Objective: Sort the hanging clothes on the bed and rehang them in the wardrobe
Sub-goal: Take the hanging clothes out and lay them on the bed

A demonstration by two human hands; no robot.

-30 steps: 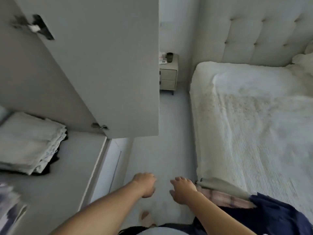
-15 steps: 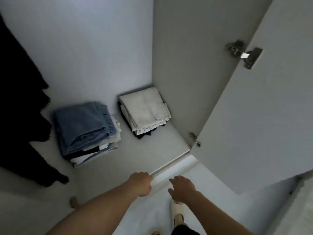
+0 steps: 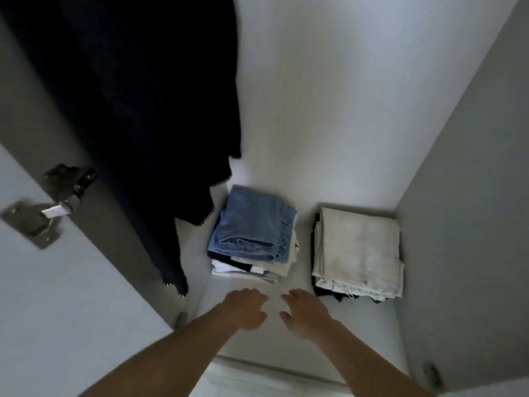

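Left hand (image 3: 246,310) loosely curled, right hand (image 3: 305,315) spread open, both empty over the wardrobe floor (image 3: 294,285). Long dark hanging garment (image 3: 148,110) up-left of left hand: soft, limp, probably light; best gripped at its hanger, out of view.

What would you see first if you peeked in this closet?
A big dark garment hangs on the left, reaching almost to the wardrobe floor. Two folded stacks sit on that floor: one topped with blue denim, and a cream-topped pile to its right. Two bare hands, left and right, reach in empty in front.
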